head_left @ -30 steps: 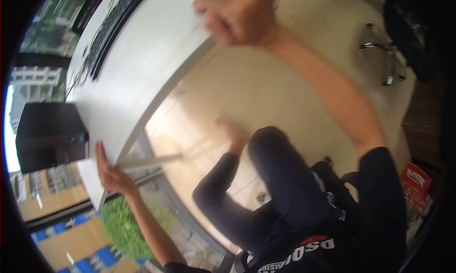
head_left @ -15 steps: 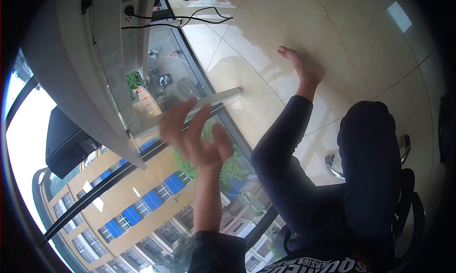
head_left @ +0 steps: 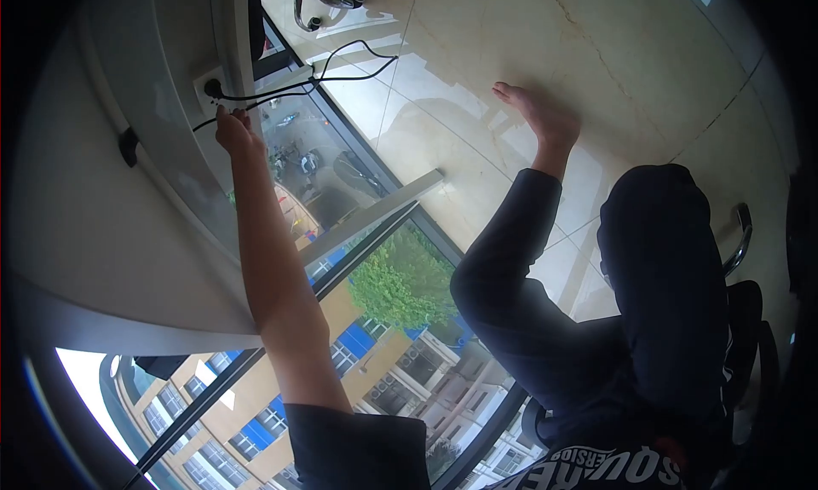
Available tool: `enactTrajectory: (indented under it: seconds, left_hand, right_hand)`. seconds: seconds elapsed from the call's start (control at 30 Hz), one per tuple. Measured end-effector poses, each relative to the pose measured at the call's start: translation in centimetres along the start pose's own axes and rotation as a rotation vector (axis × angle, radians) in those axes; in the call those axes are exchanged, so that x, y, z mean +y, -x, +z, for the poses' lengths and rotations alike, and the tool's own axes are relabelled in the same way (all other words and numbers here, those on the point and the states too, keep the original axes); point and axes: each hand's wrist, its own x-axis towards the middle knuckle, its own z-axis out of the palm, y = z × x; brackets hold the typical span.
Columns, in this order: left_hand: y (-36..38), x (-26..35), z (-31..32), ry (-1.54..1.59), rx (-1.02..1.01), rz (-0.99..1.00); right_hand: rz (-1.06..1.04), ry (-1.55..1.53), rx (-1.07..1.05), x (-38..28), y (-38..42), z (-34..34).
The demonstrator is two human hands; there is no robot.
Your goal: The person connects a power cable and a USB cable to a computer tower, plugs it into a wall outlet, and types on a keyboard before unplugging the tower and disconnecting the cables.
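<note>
My left hand (head_left: 236, 134) is stretched out to a white wall socket (head_left: 203, 86) on the pale panel under the desk. Its fingers are bent and drawn together just below a black plug (head_left: 213, 88) seated in that socket. A thin black cable (head_left: 203, 126) meets the hand at the fingers, and another black cable (head_left: 290, 89) leads from the plug to the right. Whatever is between the fingertips is too small and covered to make out. My right hand is out of view.
A white desk (head_left: 128, 268) with a curved edge fills the left side. Below lies a window with a metal frame bar (head_left: 375, 213), and buildings and a tree outside. Chair legs (head_left: 319, 0) stand on the tiled floor (head_left: 477, 30). My bare foot (head_left: 545, 119) rests there.
My left hand has moved from mid-air in front of the window, fingers spread, up and left to the socket, and its fingers have drawn together. The view has shifted towards the desk's underside.
</note>
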Motion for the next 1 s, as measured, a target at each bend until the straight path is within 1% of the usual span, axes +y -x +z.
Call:
enactTrajectory:
  seconds: [0.03, 0.13, 0.23, 0.33, 0.37, 0.47, 0.67, 0.87, 0.97, 1.0]
  left_hand:
    - [-0.9, -0.4, 0.5, 0.075, 0.009, -0.023]
    - [-2.3, -0.8, 1.7, 0.286, -0.228, -0.19]
    - [-0.1, 0.4, 3.9, 0.501, -0.143, -0.225]
    - [-3.5, -1.7, 2.9, 0.396, -0.117, -0.23]
    - [0.5, 0.7, 4.4, 0.369, 0.017, -0.212]
    - [-0.7, 0.2, 3.3, 0.291, -0.046, -0.217]
    - [-0.8, 0.4, 2.1, 0.205, -0.073, -0.168]
    - [-1.1, -0.1, 2.1, 0.315, -0.062, -0.171]
    - [-1.7, -0.4, 1.4, 0.324, -0.109, -0.173]
    - [-1.6, -0.4, 1.4, 0.3, -0.087, -0.17]
  right_hand:
    - [-0.019, 0.0, -0.002, 0.3, -0.5, -0.2]
    - [-0.042, 0.004, -0.023, 0.8, -1.4, -0.2]
    - [-0.056, 0.017, -0.023, 1.5, -2.2, -0.2]
    - [-0.079, 0.03, -0.034, 2.2, -2.9, -0.6]
    - [-0.086, 0.034, -0.036, 2.5, -3.1, -0.6]
    - [-0.109, 0.04, -0.04, 3.1, -4.0, -0.7]
    - [-0.158, 0.047, -0.031, 4.3, -5.9, -1.2]
    - [-0.232, 0.069, -0.043, 5.4, -7.6, -1.9]
    - [-0.261, 0.077, -0.056, 6.2, -8.2, -2.5]
    - [-0.27, 0.079, -0.052, 6.2, -8.6, -2.3]
